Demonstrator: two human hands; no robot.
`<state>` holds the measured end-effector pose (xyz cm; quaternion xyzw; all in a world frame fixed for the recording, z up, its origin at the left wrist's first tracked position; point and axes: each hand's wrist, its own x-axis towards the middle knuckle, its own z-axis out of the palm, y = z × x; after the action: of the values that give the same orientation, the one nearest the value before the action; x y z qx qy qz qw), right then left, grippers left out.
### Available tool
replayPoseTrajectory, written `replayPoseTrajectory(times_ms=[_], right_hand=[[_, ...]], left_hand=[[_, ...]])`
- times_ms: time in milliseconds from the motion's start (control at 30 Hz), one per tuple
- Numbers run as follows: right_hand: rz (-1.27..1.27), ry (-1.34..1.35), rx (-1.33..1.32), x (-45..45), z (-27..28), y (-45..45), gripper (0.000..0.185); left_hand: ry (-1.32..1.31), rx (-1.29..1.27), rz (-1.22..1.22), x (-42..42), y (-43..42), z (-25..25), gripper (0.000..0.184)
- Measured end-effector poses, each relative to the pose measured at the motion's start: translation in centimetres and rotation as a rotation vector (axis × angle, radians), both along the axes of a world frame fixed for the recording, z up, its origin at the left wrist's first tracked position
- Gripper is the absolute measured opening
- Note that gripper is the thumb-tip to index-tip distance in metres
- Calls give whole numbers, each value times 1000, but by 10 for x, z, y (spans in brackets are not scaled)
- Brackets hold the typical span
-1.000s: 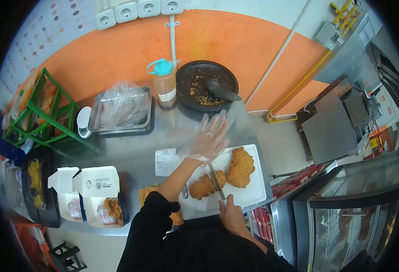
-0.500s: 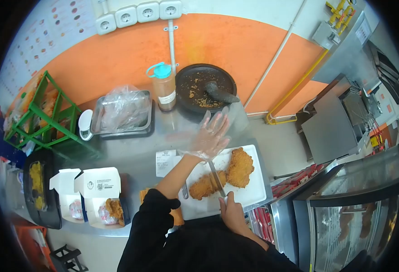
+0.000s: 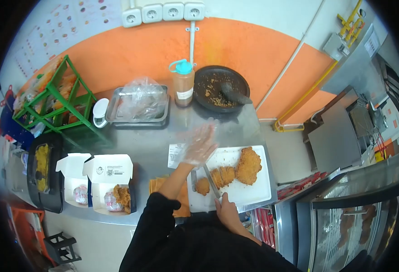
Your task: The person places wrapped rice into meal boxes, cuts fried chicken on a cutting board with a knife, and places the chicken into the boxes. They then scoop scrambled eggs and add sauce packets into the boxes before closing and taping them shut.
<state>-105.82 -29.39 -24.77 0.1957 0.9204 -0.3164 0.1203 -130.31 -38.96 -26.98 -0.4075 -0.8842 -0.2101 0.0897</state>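
Observation:
My right hand [image 3: 228, 209] grips the handle of a knife [image 3: 211, 181], its blade lying between a small end piece of fried chicken [image 3: 202, 186] and a sliced portion [image 3: 223, 177]. A larger whole fried piece [image 3: 249, 166] rests to the right on the white tray [image 3: 264, 192]. My left hand [image 3: 201, 147], in a clear plastic glove, is held over the tray's upper left with fingers spread, near the far end of the blade. Beside it lies a printed receipt [image 3: 175, 155]. A metal utensil [image 3: 193, 180] sits at the tray's left edge.
Behind stand a stone mortar with pestle [image 3: 208, 93], a turquoise-capped bottle [image 3: 183, 86] and a metal tray with plastic bags [image 3: 140, 102]. Two opened boxes [image 3: 109, 170] with wrapped items, a green rack [image 3: 57, 97] and a black container [image 3: 45, 170] are left. Brown paper [image 3: 181, 206] lies nearby.
The knife has moved left along the chicken, and a small end piece now lies apart from the slices. My left hand has tilted, fingers still spread. The camera view has shifted.

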Motion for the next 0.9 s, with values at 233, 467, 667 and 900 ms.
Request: replayPoseTrajectory(times_ms=[233, 467, 667, 900], right_hand=[[22, 113, 19, 0, -4, 13, 34], [-21, 86, -62, 8, 33, 3, 33], [15, -17, 22, 7, 22, -8, 33], [43, -54, 70, 3, 31, -7, 32]], left_hand=[[-692, 66, 248, 111, -91, 63, 54], [-649, 135, 218, 143, -49, -8, 45], [-422, 96, 173, 145, -63, -29, 51], [-98, 218, 172, 68, -25, 58, 57]])
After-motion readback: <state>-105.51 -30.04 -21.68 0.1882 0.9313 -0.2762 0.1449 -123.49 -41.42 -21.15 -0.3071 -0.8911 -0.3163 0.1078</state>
